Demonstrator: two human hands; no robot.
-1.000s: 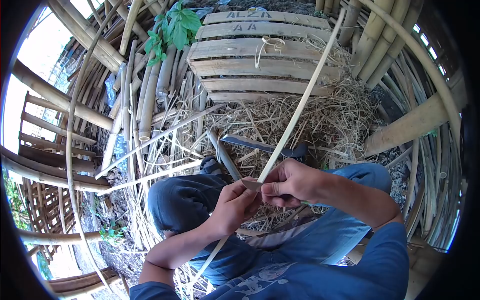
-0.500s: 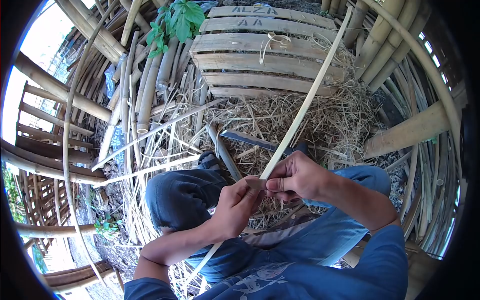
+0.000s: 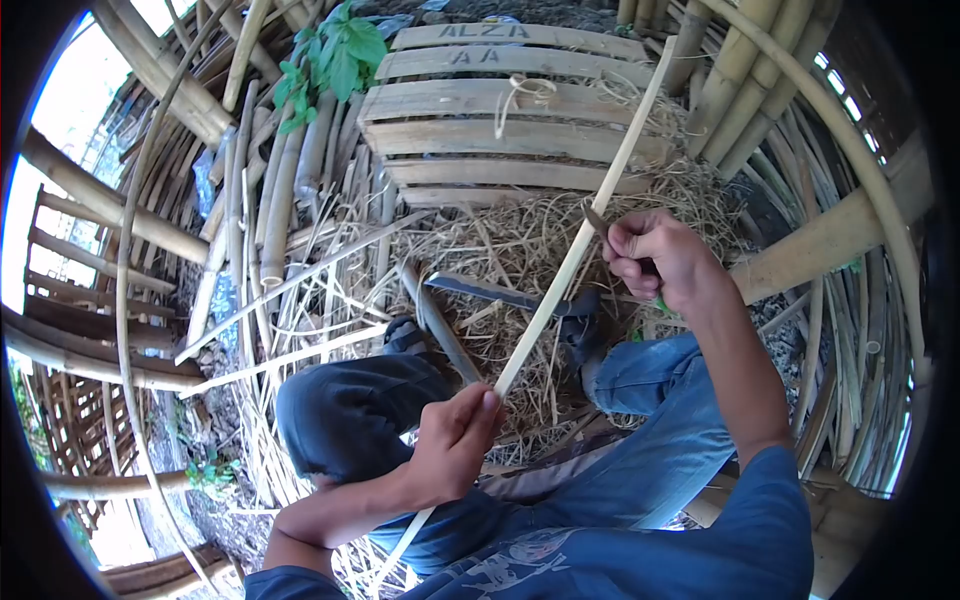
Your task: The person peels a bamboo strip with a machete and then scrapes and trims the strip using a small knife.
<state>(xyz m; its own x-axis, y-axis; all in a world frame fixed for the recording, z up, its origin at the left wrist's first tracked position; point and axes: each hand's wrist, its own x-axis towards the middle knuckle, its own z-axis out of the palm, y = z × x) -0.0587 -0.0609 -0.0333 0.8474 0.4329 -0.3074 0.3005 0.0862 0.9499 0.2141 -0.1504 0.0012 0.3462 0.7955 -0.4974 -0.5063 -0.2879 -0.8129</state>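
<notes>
A long pale bamboo strip runs slantwise from near my lap up over the wooden slats. My left hand is closed around its lower part, thumb on top, and the tail end shows below my wrist. Farther up, my right hand grips a small knife, whose blade meets the strip's right edge. Something green peeks out under the right fist, perhaps the knife's handle. On the shavings between my feet lies a long dark blade, beside a grey bamboo piece.
Ahead stands a slatted wooden crate with a curled shaving on it. Thin shavings cover the ground. Bamboo poles and split strips lie at left, near a leafy plant. A thick bamboo pole crosses at right.
My right hand has moved up and away along the strip with the knife, parting from my left hand. The left hand keeps its hold, and the view has shifted slightly.
</notes>
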